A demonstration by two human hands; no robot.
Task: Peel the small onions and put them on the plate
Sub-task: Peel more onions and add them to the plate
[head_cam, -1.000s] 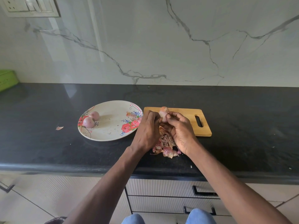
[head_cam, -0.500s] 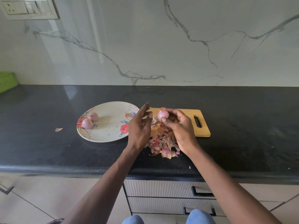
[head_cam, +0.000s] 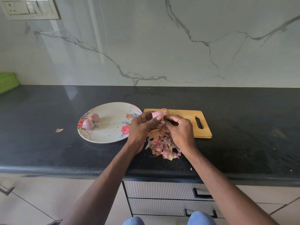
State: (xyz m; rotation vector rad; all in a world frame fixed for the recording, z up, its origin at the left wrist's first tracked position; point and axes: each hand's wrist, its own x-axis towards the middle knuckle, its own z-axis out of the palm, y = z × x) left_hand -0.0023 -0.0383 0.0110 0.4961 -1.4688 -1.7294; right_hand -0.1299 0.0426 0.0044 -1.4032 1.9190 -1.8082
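My left hand [head_cam: 141,127] grips a small pink onion [head_cam: 156,114] between thumb and fingers, above the near left corner of the wooden cutting board [head_cam: 183,120]. My right hand [head_cam: 180,130] is against the onion's right side, its curled fingers pinching at it. Another onion [head_cam: 165,110], still in its skin, lies on the board just behind. Left of my hands the floral plate [head_cam: 100,140] carries two peeled onions [head_cam: 94,117] [head_cam: 88,124] near its left rim.
A heap of onion skins [head_cam: 159,144] lies on the black counter [head_cam: 243,143] under my hands. One loose skin scrap [head_cam: 59,130] sits left of the plate. A green box [head_cam: 7,82] stands at the far left by the marble wall.
The left hand was open and apart from the onion half a second ago; it has come back and now grips it. The right hand's hold has slid to the onion's side.
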